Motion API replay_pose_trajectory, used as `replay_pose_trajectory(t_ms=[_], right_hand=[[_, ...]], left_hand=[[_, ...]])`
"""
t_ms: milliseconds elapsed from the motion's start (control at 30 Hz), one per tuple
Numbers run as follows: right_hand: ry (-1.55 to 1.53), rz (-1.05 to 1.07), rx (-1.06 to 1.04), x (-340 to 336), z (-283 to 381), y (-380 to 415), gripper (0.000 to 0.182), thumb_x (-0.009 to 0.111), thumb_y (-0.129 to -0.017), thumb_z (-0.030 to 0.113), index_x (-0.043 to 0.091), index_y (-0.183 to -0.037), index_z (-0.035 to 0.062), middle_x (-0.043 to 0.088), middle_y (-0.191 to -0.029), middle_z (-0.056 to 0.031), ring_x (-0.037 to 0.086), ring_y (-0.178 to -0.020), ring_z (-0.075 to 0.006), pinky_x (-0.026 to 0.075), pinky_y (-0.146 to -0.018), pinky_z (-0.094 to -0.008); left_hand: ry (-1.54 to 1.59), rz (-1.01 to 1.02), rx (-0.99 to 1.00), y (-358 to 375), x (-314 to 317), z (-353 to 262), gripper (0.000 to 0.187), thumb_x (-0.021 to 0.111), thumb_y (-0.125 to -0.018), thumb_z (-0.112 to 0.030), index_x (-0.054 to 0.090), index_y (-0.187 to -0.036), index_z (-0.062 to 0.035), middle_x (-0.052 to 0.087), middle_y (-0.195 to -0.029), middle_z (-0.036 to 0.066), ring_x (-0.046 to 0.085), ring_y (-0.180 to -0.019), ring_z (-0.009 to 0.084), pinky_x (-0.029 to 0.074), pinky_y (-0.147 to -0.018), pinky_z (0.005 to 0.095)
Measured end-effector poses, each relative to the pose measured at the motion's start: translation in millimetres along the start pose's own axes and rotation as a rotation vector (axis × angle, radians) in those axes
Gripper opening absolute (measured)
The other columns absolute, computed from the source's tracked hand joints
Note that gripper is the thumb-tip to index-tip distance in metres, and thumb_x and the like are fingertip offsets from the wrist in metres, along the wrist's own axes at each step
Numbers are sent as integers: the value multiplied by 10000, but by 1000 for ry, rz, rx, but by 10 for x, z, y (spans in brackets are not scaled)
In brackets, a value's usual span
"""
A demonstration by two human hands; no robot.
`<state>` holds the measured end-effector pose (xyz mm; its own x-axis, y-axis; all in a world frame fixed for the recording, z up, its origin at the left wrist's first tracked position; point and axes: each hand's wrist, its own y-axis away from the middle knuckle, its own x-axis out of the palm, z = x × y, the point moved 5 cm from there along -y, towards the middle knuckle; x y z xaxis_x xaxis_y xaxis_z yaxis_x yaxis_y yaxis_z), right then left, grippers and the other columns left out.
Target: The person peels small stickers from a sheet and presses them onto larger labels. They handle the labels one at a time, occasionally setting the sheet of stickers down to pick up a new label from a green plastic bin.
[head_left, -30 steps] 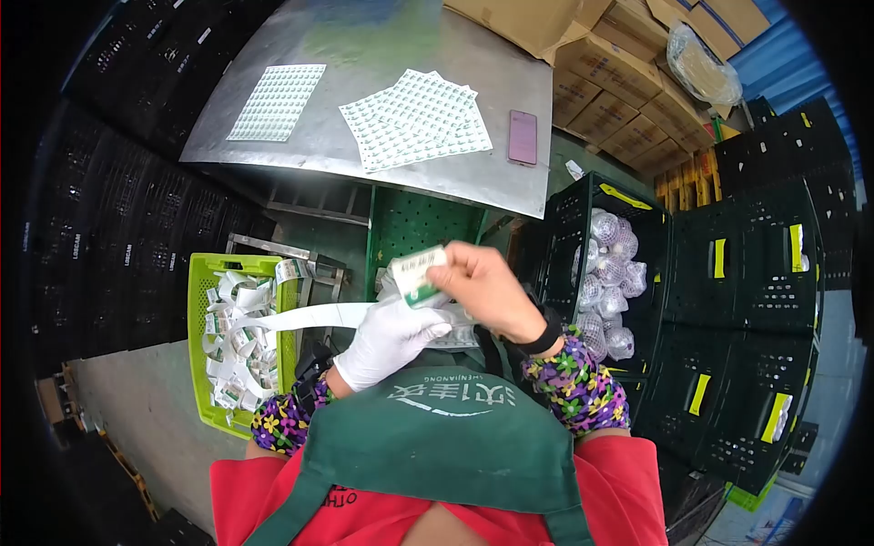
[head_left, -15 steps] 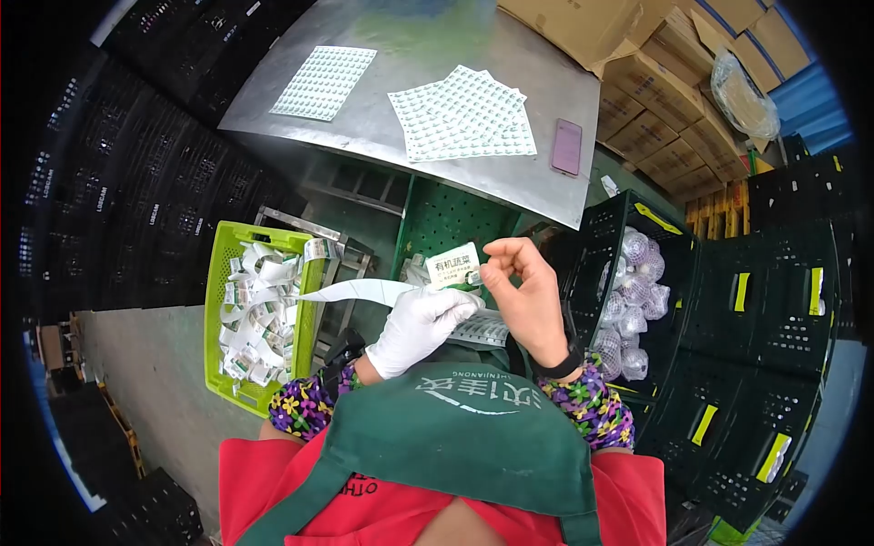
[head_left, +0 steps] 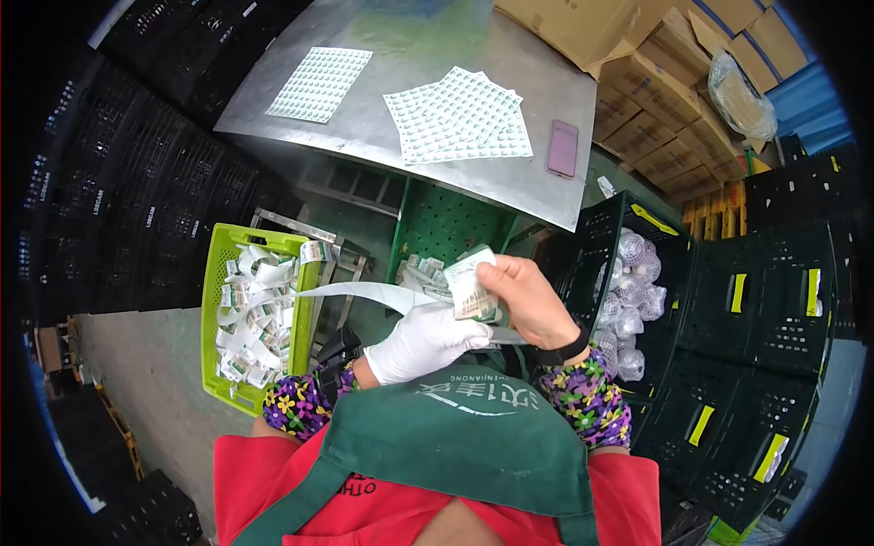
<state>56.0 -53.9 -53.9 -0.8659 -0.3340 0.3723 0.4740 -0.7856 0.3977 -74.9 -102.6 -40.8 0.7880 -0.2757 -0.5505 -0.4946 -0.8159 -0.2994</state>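
The label is pinched in the right hand; the grip of the gloved left hand is closed. Between it and the lime basket, a white strip is stretched. At right, netted items are held in a dark crate. Past the near edge of the counter, sheets and a phone are laid. Floor is exposed beside the basket.

Purple phone, stacked cardboard boxes
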Motion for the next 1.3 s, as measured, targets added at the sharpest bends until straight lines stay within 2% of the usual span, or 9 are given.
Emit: replay_pose_trajectory(t_ms=[33,200,367,567,700,767,1033,1100,1300], right_hand=[[-180,-3,30,-18,7,-26,247,645,-935,183,659,-1076,-19,691,-952,-44,611,-831,-82,494,-767,-251],[-8,-79,-232,-23,234,-41,256,639,-935,161,653,-1102,-33,696,-985,-55,616,-852,-81,503,-779,-254],[261,111,-78,76,115,53,238,631,-923,106,645,-1123,-21,690,-1019,-58,626,-902,-104,510,-799,-258],[74,-153,-190,-242,217,-52,238,616,-916,61,615,-1142,-13,681,-973,-42,611,-880,-89,499,-774,-246],[519,-417,-403,-605,271,222,288,595,-912,65,541,-1190,10,541,-808,15,510,-732,-62,440,-680,-216],[589,-619,-397,-796,289,473,278,593,-918,71,544,-1184,9,528,-790,19,478,-708,-58,423,-659,-213],[660,-511,-346,-577,31,677,368,640,-908,155,530,-1230,16,616,-850,-97,582,-729,-153,474,-669,-291],[760,-480,-651,-505,126,726,329,667,-882,122,565,-1174,9,634,-910,-114,592,-744,-158,478,-682,-283],[433,-580,-365,-661,23,691,189,659,-910,137,598,-850,-32,613,-716,-10,531,-683,-52,440,-622,-218]], left_hand=[[5,5,9,15,41,20,67,685,-830,-189,702,-878,-146,669,-828,63,666,-733,279,530,-642,376],[95,33,-134,1,5,108,90,678,-854,-200,712,-905,-134,681,-829,77,672,-747,281,538,-665,361],[131,-31,-161,0,-70,132,119,675,-865,-210,720,-924,-117,690,-843,92,675,-734,280,539,-663,355],[292,123,-272,9,100,132,142,623,-906,-171,722,-939,-75,710,-891,97,677,-801,231,523,-743,321],[601,-243,-698,107,-106,469,218,592,-943,-189,682,-953,9,666,-799,33,584,-772,69,475,-682,251],[484,-362,-663,50,-343,499,231,594,-947,-198,674,-969,19,653,-798,18,566,-758,56,461,-668,236],[595,-531,-646,59,-402,660,280,557,-977,-207,647,-1086,34,673,-889,35,593,-792,69,478,-741,226],[780,-586,-641,2,-393,634,272,553,-979,-206,647,-1092,22,680,-921,48,599,-809,79,475,-760,227],[583,-417,-567,12,-385,590,276,606,-958,-260,673,-987,7,649,-840,4,537,-707,39,423,-634,203]])
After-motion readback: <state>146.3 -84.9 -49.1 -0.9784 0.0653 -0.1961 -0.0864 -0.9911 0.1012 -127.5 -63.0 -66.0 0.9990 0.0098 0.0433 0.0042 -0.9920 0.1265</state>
